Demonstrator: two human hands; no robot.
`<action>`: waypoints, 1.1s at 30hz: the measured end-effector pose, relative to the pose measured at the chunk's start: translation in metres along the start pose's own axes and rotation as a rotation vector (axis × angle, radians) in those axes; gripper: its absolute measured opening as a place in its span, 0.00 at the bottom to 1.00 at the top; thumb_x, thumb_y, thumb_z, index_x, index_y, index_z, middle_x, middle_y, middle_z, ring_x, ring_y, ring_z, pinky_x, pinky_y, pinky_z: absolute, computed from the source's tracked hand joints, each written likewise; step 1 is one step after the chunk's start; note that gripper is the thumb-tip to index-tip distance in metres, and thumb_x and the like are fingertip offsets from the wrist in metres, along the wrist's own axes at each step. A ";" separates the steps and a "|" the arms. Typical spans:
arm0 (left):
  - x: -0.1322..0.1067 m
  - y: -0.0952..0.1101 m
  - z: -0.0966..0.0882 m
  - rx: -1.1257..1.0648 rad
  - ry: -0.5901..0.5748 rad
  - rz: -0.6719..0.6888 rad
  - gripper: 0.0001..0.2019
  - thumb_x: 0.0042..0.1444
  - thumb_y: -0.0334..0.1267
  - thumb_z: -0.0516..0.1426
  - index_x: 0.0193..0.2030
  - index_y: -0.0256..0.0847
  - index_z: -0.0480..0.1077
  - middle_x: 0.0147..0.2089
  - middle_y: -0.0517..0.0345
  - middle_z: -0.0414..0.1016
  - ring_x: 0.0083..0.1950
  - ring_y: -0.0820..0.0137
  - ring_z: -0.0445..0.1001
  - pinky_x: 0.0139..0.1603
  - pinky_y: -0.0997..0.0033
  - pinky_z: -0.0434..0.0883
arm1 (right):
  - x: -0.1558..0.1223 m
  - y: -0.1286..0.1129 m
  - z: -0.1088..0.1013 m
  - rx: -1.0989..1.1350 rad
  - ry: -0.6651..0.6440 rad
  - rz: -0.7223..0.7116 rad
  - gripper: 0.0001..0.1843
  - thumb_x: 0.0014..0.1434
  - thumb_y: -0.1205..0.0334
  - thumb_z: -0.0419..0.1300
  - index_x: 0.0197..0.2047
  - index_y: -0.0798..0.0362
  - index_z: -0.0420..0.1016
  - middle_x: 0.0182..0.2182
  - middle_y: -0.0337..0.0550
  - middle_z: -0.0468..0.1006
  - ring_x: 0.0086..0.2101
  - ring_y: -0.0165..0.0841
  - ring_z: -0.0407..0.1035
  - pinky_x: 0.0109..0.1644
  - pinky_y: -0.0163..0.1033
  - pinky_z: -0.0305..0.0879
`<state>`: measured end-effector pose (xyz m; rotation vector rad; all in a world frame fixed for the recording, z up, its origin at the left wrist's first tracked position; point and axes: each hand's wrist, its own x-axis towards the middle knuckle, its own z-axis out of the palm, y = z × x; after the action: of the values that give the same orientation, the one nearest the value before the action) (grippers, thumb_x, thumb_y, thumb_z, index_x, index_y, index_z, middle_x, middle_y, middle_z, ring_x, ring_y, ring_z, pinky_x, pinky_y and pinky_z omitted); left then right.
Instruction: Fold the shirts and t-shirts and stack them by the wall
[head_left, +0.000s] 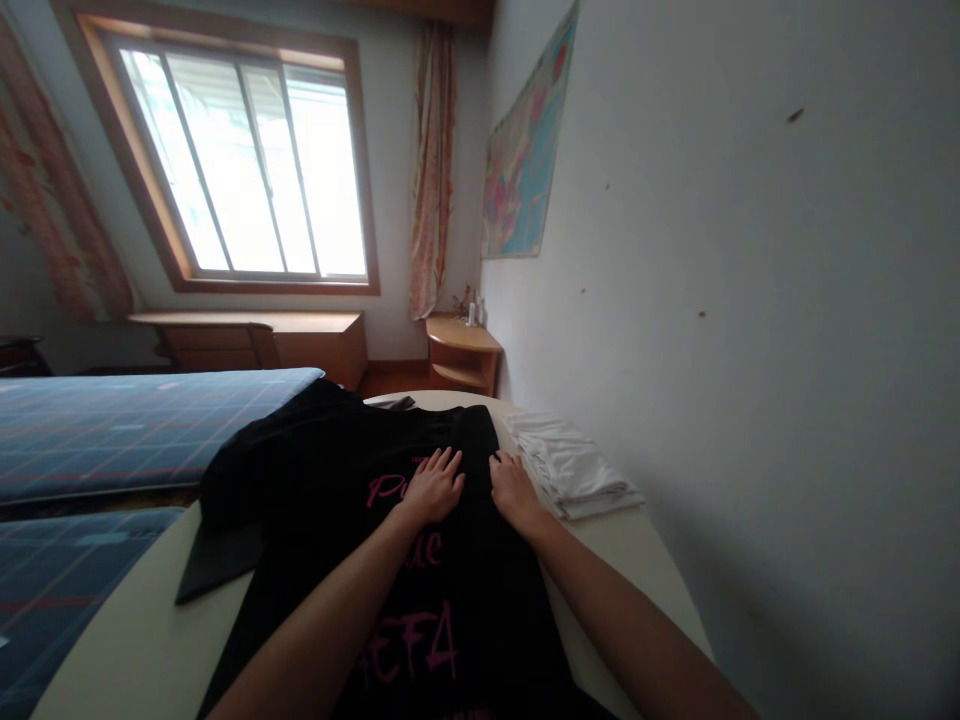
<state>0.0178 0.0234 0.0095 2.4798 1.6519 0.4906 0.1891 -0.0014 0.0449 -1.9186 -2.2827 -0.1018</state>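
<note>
A black T-shirt (315, 480) with pink lettering lies spread over a round pale table (667, 590). Its right side is folded inward in a long strip, while the left sleeve still spreads out toward the bed. My left hand (433, 488) rests flat on the shirt's chest, fingers stretched out over part of the print. At the fold's right edge, my right hand (514, 490) has its fingers curled on the black cloth; the thumb is hidden. Just right of that hand lies a folded white garment (574, 465).
A bed with blue plaid mattresses (150, 430) stands at the left, close to the table. The white wall (787, 420) runs along the right. Farther back are a wooden desk (315, 322), a corner shelf (461, 335) and a window (255, 170).
</note>
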 end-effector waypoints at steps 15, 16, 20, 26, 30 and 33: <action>0.019 -0.001 -0.008 -0.053 0.116 -0.040 0.24 0.68 0.45 0.44 0.63 0.37 0.67 0.69 0.46 0.60 0.69 0.58 0.59 0.69 0.59 0.55 | 0.007 0.016 -0.005 0.023 0.015 -0.203 0.22 0.67 0.71 0.46 0.58 0.55 0.73 0.60 0.50 0.69 0.58 0.39 0.61 0.61 0.41 0.58; 0.015 0.001 -0.009 -0.063 0.115 -0.011 0.23 0.68 0.45 0.44 0.62 0.39 0.69 0.69 0.48 0.60 0.69 0.60 0.60 0.69 0.61 0.55 | -0.001 0.018 -0.005 0.033 0.019 -0.227 0.22 0.67 0.70 0.46 0.58 0.54 0.73 0.58 0.49 0.71 0.57 0.39 0.62 0.60 0.41 0.59; -0.012 0.010 -0.014 -0.095 0.034 0.088 0.22 0.67 0.48 0.47 0.63 0.47 0.67 0.70 0.54 0.59 0.71 0.58 0.54 0.70 0.56 0.52 | -0.035 0.022 -0.009 0.090 0.023 -0.281 0.20 0.67 0.66 0.50 0.58 0.53 0.73 0.57 0.49 0.71 0.56 0.39 0.63 0.60 0.42 0.59; -0.070 0.026 -0.030 -0.164 -0.209 0.145 0.24 0.67 0.55 0.45 0.68 0.57 0.59 0.75 0.58 0.45 0.75 0.47 0.37 0.68 0.35 0.38 | -0.079 0.026 -0.029 0.220 -0.071 -0.384 0.16 0.66 0.61 0.54 0.53 0.54 0.77 0.54 0.49 0.75 0.54 0.38 0.66 0.61 0.41 0.58; -0.110 0.040 -0.048 -0.206 -0.266 0.208 0.24 0.67 0.56 0.45 0.66 0.58 0.62 0.74 0.58 0.48 0.75 0.48 0.38 0.69 0.35 0.38 | -0.114 0.027 -0.049 0.336 -0.123 -0.424 0.18 0.68 0.55 0.51 0.46 0.55 0.79 0.44 0.48 0.78 0.47 0.35 0.70 0.55 0.37 0.61; -0.134 0.047 -0.052 -0.224 -0.209 0.275 0.22 0.63 0.51 0.54 0.62 0.52 0.69 0.71 0.56 0.56 0.74 0.49 0.42 0.71 0.41 0.43 | -0.143 0.031 -0.063 0.353 -0.167 -0.389 0.20 0.67 0.50 0.51 0.40 0.55 0.79 0.41 0.47 0.77 0.41 0.33 0.71 0.48 0.35 0.62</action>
<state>-0.0052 -0.1221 0.0442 2.4988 1.1219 0.4026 0.2483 -0.1449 0.0817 -1.3436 -2.5435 0.4031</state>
